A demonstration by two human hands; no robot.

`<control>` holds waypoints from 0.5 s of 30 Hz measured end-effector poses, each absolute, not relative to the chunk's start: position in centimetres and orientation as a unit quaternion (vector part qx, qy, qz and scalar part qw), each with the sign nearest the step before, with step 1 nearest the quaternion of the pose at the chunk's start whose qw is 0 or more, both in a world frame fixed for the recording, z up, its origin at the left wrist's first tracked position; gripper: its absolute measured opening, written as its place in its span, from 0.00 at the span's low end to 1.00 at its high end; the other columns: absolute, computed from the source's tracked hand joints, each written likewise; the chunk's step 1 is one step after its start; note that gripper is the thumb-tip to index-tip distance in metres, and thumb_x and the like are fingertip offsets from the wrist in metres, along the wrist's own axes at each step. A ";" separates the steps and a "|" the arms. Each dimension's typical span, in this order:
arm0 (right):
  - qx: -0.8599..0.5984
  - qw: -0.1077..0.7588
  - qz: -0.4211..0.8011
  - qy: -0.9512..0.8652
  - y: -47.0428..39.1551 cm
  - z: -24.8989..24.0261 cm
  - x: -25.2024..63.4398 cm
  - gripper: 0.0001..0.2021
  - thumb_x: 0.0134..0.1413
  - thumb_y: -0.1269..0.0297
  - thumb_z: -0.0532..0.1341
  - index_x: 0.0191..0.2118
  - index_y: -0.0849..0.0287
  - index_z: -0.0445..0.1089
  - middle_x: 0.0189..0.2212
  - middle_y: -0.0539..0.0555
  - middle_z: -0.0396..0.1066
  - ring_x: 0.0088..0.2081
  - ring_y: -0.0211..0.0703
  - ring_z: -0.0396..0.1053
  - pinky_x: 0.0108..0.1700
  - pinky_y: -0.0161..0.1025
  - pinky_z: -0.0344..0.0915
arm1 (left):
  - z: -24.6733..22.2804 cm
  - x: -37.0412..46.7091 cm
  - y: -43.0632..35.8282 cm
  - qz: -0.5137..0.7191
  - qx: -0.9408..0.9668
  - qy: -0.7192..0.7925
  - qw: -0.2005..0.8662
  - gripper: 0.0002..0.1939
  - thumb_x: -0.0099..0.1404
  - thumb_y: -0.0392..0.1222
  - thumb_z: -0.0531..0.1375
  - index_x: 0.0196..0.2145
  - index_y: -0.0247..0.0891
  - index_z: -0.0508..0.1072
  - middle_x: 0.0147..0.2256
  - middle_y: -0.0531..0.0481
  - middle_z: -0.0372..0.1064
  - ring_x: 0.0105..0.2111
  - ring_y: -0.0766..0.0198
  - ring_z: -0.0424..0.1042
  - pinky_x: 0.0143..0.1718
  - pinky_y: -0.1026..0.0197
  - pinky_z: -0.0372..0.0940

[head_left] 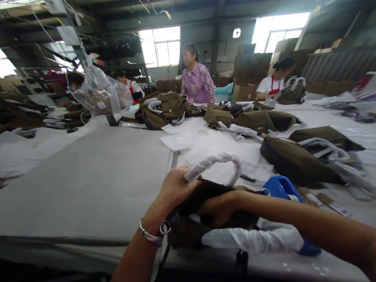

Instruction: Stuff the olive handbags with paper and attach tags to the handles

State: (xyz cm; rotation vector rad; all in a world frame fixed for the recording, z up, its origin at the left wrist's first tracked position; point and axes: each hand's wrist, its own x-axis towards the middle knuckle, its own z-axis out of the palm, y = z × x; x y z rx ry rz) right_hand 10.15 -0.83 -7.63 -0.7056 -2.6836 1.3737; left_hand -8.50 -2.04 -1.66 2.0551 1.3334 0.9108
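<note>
Your bench [102, 171] runs from the near edge away to the people on its far side, its near-left part covered by a smooth grey surface. Across its middle and right lie several olive-brown bags [294, 159], some with white-wrapped handles, beside loose white sheets [202, 146].

The dark olive bag [189, 233] is right in front of you at the near edge, its mouth open and turned up toward you, between your two arms. Your left grip [180, 183] is closed on the far-left part of its rim, right at the base of the far wrapped handle [223, 159], which arches up and to the right of your fingers. Your right grip [217, 208] reaches in from the right, through the mouth, so the bag surrounds it; the fingers are hidden inside, and whether they hold anything cannot be told. The near wrapped handle [252, 239] hangs over the side closest to you, below your right forearm.

Just right of the bag, partly behind that forearm, is a blue plastic object [280, 187]. Small tags [333, 204] lie farther right, and a metal bracelet [150, 234] circles your left wrist.
</note>
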 end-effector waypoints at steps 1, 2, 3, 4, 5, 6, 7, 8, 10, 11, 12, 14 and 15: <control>-0.225 0.002 0.445 -0.867 -0.7 -6.3 10.9 0.09 0.43 0.69 0.72 0.34 0.59 0.79 0.24 0.45 0.74 0.24 0.35 0.68 0.26 0.31 0.64 | -1.7 -8.7 -1.9 0.340 0.754 0.489 0.278 0.09 0.59 0.45 0.66 0.35 0.38 0.83 0.32 0.50 0.78 0.33 0.59 0.76 0.36 0.62 0.69; -0.227 -0.021 0.451 -0.863 -0.7 -5.0 11.6 0.11 0.45 0.64 0.73 0.38 0.59 0.79 0.28 0.47 0.76 0.26 0.37 0.70 0.26 0.31 0.64 | -1.7 -9.0 -1.7 0.344 0.746 0.483 0.302 0.12 0.58 0.47 0.67 0.36 0.38 0.83 0.32 0.49 0.78 0.33 0.58 0.76 0.36 0.62 0.69; -0.233 -0.033 0.470 -0.851 -0.6 -3.7 12.4 0.15 0.48 0.59 0.72 0.41 0.59 0.78 0.32 0.49 0.77 0.29 0.38 0.72 0.29 0.32 0.67 | -1.8 -9.2 -1.5 0.350 0.736 0.477 0.328 0.14 0.58 0.49 0.68 0.38 0.37 0.83 0.32 0.49 0.78 0.33 0.57 0.76 0.36 0.61 0.70; -0.236 -0.032 0.524 -0.818 -0.6 -2.6 13.1 0.18 0.49 0.55 0.72 0.44 0.59 0.78 0.36 0.51 0.78 0.34 0.40 0.74 0.34 0.33 0.69 | -1.8 -9.5 -1.2 0.355 0.726 0.472 0.352 0.17 0.58 0.50 0.68 0.40 0.36 0.82 0.32 0.48 0.78 0.33 0.57 0.76 0.35 0.61 0.70; -0.229 -0.016 0.593 -0.771 -0.7 -1.6 13.6 0.20 0.51 0.53 0.71 0.46 0.59 0.77 0.39 0.52 0.78 0.38 0.42 0.75 0.40 0.36 0.71 | -1.7 -9.8 -1.0 0.360 0.718 0.467 0.371 0.19 0.58 0.52 0.69 0.42 0.35 0.81 0.33 0.47 0.78 0.33 0.57 0.76 0.35 0.61 0.70; -0.216 0.005 0.668 -0.712 -0.8 -0.9 14.0 0.21 0.52 0.51 0.71 0.47 0.59 0.76 0.41 0.53 0.78 0.41 0.43 0.76 0.47 0.38 0.71 | -1.6 -10.1 -0.9 0.366 0.710 0.466 0.381 0.22 0.58 0.52 0.68 0.45 0.35 0.80 0.34 0.47 0.78 0.34 0.57 0.76 0.35 0.61 0.70; -0.196 0.032 0.735 -0.649 -1.0 -0.4 14.3 0.22 0.53 0.50 0.71 0.48 0.60 0.76 0.42 0.55 0.78 0.44 0.45 0.76 0.51 0.41 0.70 | -1.4 -10.5 -0.8 0.375 0.703 0.470 0.381 0.24 0.59 0.53 0.68 0.48 0.34 0.79 0.37 0.45 0.78 0.36 0.57 0.76 0.37 0.60 0.71; -0.176 0.061 0.783 -0.593 -1.2 -0.1 14.3 0.23 0.54 0.49 0.70 0.49 0.61 0.76 0.43 0.57 0.78 0.45 0.46 0.77 0.54 0.43 0.69 | -1.2 -10.8 -0.9 0.390 0.692 0.479 0.374 0.26 0.60 0.53 0.67 0.51 0.34 0.77 0.40 0.44 0.78 0.38 0.56 0.77 0.39 0.60 0.71; -0.152 0.115 0.833 -0.519 -1.6 -0.1 14.0 0.23 0.56 0.48 0.69 0.48 0.63 0.76 0.45 0.61 0.78 0.46 0.49 0.78 0.54 0.45 0.70 | -0.4 -11.6 -1.8 0.443 0.654 0.515 0.333 0.29 0.62 0.55 0.65 0.54 0.33 0.74 0.43 0.42 0.77 0.42 0.56 0.76 0.41 0.59 0.72; -0.146 0.138 0.844 -0.497 -1.8 -0.3 13.6 0.23 0.57 0.48 0.68 0.48 0.64 0.76 0.48 0.63 0.78 0.47 0.49 0.78 0.54 0.45 0.70 | 0.0 -11.9 -2.6 0.478 0.626 0.541 0.295 0.28 0.63 0.55 0.64 0.53 0.33 0.74 0.43 0.42 0.77 0.42 0.56 0.76 0.40 0.59 0.72; -0.144 0.159 0.851 -0.479 -2.1 -0.5 13.2 0.23 0.59 0.49 0.68 0.49 0.64 0.76 0.50 0.64 0.77 0.48 0.49 0.78 0.54 0.46 0.70 | 0.4 -12.1 -3.6 0.508 0.598 0.566 0.252 0.25 0.64 0.56 0.63 0.50 0.33 0.75 0.41 0.43 0.77 0.41 0.56 0.76 0.39 0.60 0.72; -0.149 0.197 0.857 -0.452 -2.6 -1.0 12.2 0.23 0.61 0.48 0.66 0.51 0.64 0.76 0.54 0.64 0.75 0.52 0.49 0.76 0.58 0.46 0.68 | 1.0 -12.0 -6.1 0.523 0.583 0.591 0.193 0.20 0.67 0.57 0.60 0.43 0.36 0.77 0.36 0.45 0.77 0.35 0.59 0.76 0.35 0.61 0.71; -0.155 0.212 0.858 -0.442 -2.8 -1.2 11.7 0.25 0.62 0.47 0.64 0.52 0.64 0.75 0.55 0.64 0.74 0.53 0.49 0.75 0.59 0.46 0.67 | 1.2 -11.7 -7.4 0.501 0.610 0.584 0.189 0.19 0.68 0.57 0.60 0.41 0.37 0.78 0.36 0.47 0.77 0.33 0.60 0.76 0.34 0.61 0.71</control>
